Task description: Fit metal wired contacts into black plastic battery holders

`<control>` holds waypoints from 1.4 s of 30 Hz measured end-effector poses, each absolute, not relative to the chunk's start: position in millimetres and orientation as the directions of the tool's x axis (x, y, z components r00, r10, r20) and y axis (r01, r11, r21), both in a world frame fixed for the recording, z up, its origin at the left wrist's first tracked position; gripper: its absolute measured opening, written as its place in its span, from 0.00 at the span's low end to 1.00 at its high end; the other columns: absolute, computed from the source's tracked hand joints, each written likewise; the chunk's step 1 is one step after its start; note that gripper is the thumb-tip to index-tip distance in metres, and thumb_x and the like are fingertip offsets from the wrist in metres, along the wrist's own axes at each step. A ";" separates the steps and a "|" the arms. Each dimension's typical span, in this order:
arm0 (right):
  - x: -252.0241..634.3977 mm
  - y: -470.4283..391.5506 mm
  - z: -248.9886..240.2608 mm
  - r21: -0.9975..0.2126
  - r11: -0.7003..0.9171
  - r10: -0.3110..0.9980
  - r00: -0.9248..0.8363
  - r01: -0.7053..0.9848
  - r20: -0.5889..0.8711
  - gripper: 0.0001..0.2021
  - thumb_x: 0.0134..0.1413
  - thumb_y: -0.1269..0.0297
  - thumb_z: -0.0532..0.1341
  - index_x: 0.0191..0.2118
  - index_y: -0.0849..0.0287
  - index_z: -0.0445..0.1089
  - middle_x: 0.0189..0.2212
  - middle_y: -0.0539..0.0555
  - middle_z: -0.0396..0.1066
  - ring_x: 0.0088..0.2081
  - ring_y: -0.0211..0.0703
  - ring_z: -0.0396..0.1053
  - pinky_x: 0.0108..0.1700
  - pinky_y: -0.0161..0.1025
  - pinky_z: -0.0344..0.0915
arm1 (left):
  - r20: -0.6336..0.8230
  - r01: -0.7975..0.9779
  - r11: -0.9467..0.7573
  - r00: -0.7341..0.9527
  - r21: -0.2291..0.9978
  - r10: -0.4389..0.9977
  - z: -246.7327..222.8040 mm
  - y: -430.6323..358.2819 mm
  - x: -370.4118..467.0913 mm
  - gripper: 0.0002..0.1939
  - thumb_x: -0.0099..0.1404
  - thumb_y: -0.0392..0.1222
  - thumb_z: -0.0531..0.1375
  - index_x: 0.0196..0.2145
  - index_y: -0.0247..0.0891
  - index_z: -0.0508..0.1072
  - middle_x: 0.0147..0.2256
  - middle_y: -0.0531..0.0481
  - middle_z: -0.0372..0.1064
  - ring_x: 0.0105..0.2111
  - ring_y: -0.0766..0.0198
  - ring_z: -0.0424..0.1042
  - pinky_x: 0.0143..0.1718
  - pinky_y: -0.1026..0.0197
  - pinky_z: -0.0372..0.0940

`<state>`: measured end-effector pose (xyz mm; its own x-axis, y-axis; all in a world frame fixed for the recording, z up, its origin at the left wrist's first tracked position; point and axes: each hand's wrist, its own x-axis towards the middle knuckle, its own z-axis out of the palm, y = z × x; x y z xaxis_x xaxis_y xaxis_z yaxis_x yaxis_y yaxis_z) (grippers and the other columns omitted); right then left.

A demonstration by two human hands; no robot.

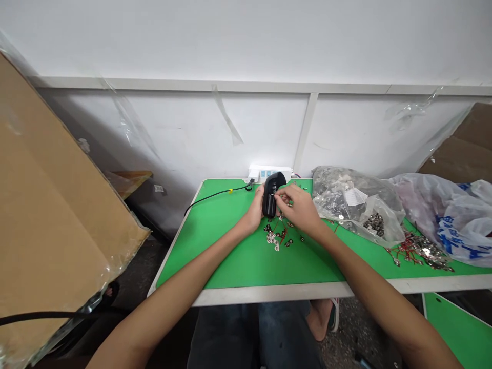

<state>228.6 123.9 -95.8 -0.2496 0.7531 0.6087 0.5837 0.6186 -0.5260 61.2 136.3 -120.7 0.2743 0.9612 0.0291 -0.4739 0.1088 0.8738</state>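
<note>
Black casing, glossy and rounded, is gripped by left hand, right hand touching, its hold unclear.

Metal parts and plastic bags lie on a green tabletop.

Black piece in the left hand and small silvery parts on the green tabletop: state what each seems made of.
Black piece: probably plastic with a glossy finish, given its bright highlights. Small silvery parts: likely bare metal, judging by their shine; exact metal unclear.
</note>
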 end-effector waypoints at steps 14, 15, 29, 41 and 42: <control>237.3 135.2 -84.2 -0.957 0.106 0.967 -0.198 -0.269 0.163 0.18 0.47 0.49 0.76 0.35 0.57 0.77 0.30 0.49 0.73 0.29 0.36 0.66 0.35 0.36 0.66 | 0.422 0.183 -0.477 0.272 0.860 0.865 -89.1 113.4 37.6 0.36 0.67 0.46 0.67 0.71 0.47 0.65 0.29 0.53 0.71 0.27 0.63 0.66 0.37 0.62 0.65; 237.5 135.3 -84.6 -0.952 0.093 0.964 -0.213 -0.291 0.160 0.17 0.47 0.50 0.76 0.35 0.57 0.77 0.30 0.49 0.73 0.28 0.36 0.65 0.34 0.36 0.65 | 0.426 0.209 -0.477 0.248 0.854 0.870 -87.9 114.1 35.4 0.35 0.66 0.46 0.69 0.69 0.47 0.68 0.28 0.54 0.70 0.26 0.63 0.64 0.39 0.61 0.65; 261.4 141.2 -81.0 -0.992 0.022 0.891 -0.448 -0.127 0.077 0.16 0.46 0.52 0.77 0.32 0.58 0.77 0.27 0.49 0.73 0.28 0.36 0.66 0.34 0.36 0.66 | 0.591 0.151 -0.683 0.391 0.715 0.705 -77.2 116.4 30.5 0.32 0.59 0.44 0.76 0.60 0.47 0.77 0.61 0.41 0.73 0.62 0.44 0.71 0.71 0.37 0.56; 273.4 145.8 -81.0 -0.994 0.104 0.858 -0.507 0.028 0.075 0.16 0.46 0.52 0.77 0.33 0.59 0.78 0.28 0.50 0.73 0.28 0.36 0.66 0.31 0.36 0.63 | 0.517 0.087 -0.600 0.420 0.795 0.746 -77.4 115.9 31.9 0.32 0.53 0.39 0.78 0.56 0.47 0.80 0.57 0.41 0.76 0.61 0.45 0.72 0.71 0.35 0.56; 273.7 145.9 -81.1 -0.993 0.113 0.858 -0.508 0.037 0.079 0.17 0.46 0.52 0.77 0.34 0.59 0.78 0.28 0.50 0.74 0.28 0.37 0.66 0.31 0.36 0.63 | 0.527 0.104 -0.619 0.428 0.778 0.734 -78.5 116.6 31.4 0.32 0.55 0.40 0.77 0.57 0.48 0.80 0.57 0.41 0.76 0.61 0.45 0.72 0.70 0.35 0.56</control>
<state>273.7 145.9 -81.1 -0.5083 0.8576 0.0786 0.0373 0.1131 -0.9929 31.4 116.6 -78.5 0.4282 0.7341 0.5270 0.1039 -0.6193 0.7782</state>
